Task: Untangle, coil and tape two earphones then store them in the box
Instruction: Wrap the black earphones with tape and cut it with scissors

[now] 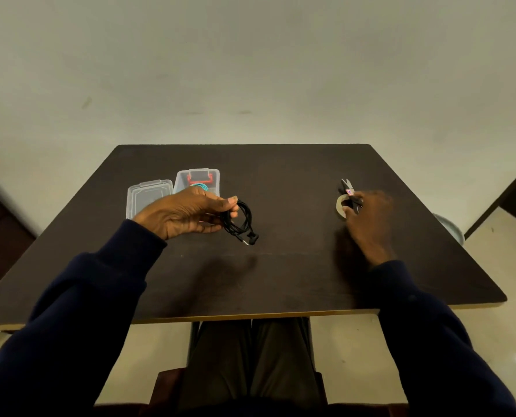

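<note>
A person's left hand (184,213) pinches a coiled black earphone (240,219) between thumb and fingers, just above the dark table (281,266), left of its middle. The cable looks light, limp and springy; gripping across all loops should keep it coiled. The right hand (368,215), blurred, is at a tape roll (341,206) and snips (349,191) near the right edge; its grip cannot be told. A clear box (214,176) toward the far-left corner holds a teal earphone (201,185)
</note>
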Demonstrator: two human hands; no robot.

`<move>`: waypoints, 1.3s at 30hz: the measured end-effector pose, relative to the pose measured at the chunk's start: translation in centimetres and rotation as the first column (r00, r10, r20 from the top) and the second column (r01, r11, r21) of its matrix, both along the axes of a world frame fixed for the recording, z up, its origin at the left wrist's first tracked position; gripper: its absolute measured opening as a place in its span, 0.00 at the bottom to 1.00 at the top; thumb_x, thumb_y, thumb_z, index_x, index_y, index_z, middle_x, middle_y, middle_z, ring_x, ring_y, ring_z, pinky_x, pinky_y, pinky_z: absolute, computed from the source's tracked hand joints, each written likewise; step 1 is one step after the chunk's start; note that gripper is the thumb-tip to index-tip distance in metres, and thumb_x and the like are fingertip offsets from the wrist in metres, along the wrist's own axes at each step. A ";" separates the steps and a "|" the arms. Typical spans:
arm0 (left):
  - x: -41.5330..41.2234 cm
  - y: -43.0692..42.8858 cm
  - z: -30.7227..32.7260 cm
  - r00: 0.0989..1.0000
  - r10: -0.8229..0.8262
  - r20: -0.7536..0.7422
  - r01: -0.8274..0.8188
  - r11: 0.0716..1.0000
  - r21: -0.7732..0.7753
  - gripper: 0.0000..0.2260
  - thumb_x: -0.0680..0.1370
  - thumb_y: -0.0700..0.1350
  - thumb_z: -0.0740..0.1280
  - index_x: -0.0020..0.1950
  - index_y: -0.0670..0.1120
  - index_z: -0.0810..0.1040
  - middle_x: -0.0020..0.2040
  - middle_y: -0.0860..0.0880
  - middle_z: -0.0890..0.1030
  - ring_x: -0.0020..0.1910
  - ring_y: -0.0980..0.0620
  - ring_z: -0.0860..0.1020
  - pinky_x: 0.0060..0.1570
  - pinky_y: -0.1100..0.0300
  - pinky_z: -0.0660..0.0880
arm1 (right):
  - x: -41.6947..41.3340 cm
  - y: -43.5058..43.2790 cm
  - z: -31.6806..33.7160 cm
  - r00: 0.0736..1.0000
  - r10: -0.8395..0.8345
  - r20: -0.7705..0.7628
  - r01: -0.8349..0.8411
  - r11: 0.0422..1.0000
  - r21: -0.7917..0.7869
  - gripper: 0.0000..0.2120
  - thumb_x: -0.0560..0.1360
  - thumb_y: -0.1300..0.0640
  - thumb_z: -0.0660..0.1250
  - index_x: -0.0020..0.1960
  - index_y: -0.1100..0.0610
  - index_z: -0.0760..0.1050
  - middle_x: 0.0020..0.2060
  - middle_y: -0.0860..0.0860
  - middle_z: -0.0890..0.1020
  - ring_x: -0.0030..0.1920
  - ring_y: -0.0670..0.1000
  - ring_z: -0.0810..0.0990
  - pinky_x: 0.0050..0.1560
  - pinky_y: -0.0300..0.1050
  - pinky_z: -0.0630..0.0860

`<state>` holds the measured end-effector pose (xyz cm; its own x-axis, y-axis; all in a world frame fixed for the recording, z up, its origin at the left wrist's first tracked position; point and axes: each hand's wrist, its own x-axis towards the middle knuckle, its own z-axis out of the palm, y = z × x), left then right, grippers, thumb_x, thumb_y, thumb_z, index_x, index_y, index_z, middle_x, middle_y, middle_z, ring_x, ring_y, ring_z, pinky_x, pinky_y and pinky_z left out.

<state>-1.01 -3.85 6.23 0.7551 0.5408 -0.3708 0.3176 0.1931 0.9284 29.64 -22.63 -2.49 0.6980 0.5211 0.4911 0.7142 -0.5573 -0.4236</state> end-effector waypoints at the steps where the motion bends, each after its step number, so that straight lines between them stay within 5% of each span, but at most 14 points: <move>1: -0.3 0.1 -0.2 1.000 0.011 0.002 -0.011 1.000 -0.006 0.11 0.61 0.49 0.78 0.40 0.46 0.86 0.42 0.47 0.85 0.44 0.52 0.83 0.53 0.53 0.78 | 0.6 0.2 -0.5 0.999 -0.048 -0.008 0.047 0.995 -0.091 0.15 0.73 0.52 0.74 0.55 0.60 0.82 0.51 0.60 0.83 0.55 0.62 0.78 0.59 0.53 0.70; 4: -0.3 0.2 -0.6 1.000 0.015 0.007 -0.015 1.000 -0.018 0.10 0.62 0.49 0.78 0.39 0.46 0.87 0.42 0.46 0.85 0.45 0.51 0.83 0.54 0.52 0.77 | 1.5 0.3 -1.9 0.989 -0.110 -0.097 0.079 0.959 -0.274 0.29 0.73 0.38 0.72 0.64 0.58 0.77 0.59 0.60 0.80 0.62 0.63 0.75 0.64 0.56 0.70; 10: 0.6 0.0 -1.5 1.000 -0.002 0.014 0.002 0.999 -0.032 0.11 0.68 0.49 0.75 0.46 0.44 0.84 0.44 0.46 0.85 0.46 0.51 0.82 0.48 0.56 0.79 | 0.5 -0.7 -1.5 0.991 -0.063 -0.115 0.043 0.984 -0.170 0.26 0.71 0.47 0.76 0.64 0.58 0.78 0.60 0.58 0.82 0.62 0.60 0.77 0.65 0.50 0.67; 16: 1.4 -0.4 -2.0 1.000 0.006 0.024 -0.005 0.999 -0.036 0.11 0.66 0.49 0.76 0.43 0.44 0.86 0.43 0.46 0.86 0.46 0.50 0.83 0.48 0.55 0.79 | -4.1 -0.5 -1.2 0.969 0.123 -0.216 -0.147 0.984 -0.102 0.29 0.69 0.44 0.78 0.66 0.55 0.78 0.62 0.54 0.81 0.64 0.56 0.77 0.65 0.56 0.76; 22: 1.2 -0.2 -2.2 1.000 0.002 0.027 -0.001 0.999 -0.047 0.12 0.58 0.53 0.78 0.36 0.48 0.88 0.42 0.47 0.86 0.44 0.52 0.83 0.50 0.55 0.79 | -7.0 -0.3 -1.8 0.973 0.129 -0.193 -0.165 0.969 -0.185 0.33 0.72 0.35 0.73 0.69 0.54 0.75 0.65 0.52 0.78 0.68 0.53 0.70 0.65 0.48 0.70; 25: 1.1 0.0 -2.3 0.999 0.006 0.031 -0.004 0.999 -0.053 0.10 0.59 0.52 0.78 0.35 0.49 0.87 0.42 0.47 0.86 0.44 0.52 0.83 0.52 0.54 0.78 | -5.4 -0.3 -1.4 0.976 0.124 -0.177 -0.138 0.988 -0.066 0.26 0.74 0.39 0.72 0.63 0.57 0.80 0.60 0.52 0.80 0.64 0.54 0.74 0.61 0.46 0.70; 30: 1.1 0.0 -2.5 0.999 0.028 0.045 -0.025 0.997 -0.069 0.08 0.62 0.51 0.77 0.35 0.49 0.87 0.43 0.47 0.86 0.45 0.51 0.83 0.53 0.53 0.78 | -1.6 0.3 0.8 0.999 0.029 -0.018 -0.029 0.999 0.015 0.05 0.76 0.61 0.72 0.49 0.63 0.83 0.51 0.60 0.84 0.53 0.61 0.78 0.57 0.50 0.69; 35: 1.4 -0.2 -2.8 0.994 0.085 0.071 -0.078 0.993 -0.091 0.07 0.67 0.50 0.76 0.37 0.47 0.87 0.44 0.46 0.86 0.48 0.49 0.82 0.50 0.54 0.78 | 1.5 3.2 0.6 0.989 -0.102 -0.107 0.080 0.978 -0.191 0.20 0.72 0.41 0.74 0.48 0.58 0.81 0.48 0.57 0.84 0.50 0.61 0.80 0.48 0.50 0.72; 39: 1.2 0.0 -2.7 0.990 0.114 0.079 -0.106 0.990 -0.096 0.07 0.66 0.49 0.76 0.40 0.46 0.85 0.44 0.46 0.86 0.49 0.48 0.82 0.52 0.53 0.77 | 1.1 4.0 0.3 0.979 -0.033 -0.202 0.007 0.992 -0.127 0.09 0.72 0.56 0.77 0.48 0.60 0.82 0.47 0.58 0.85 0.49 0.61 0.83 0.43 0.48 0.76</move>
<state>0.18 -3.89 3.52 0.7234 0.5890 -0.3602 0.2113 0.3078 0.9277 30.73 -18.63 -2.16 0.7875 0.5541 0.2699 0.6084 -0.6286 -0.4845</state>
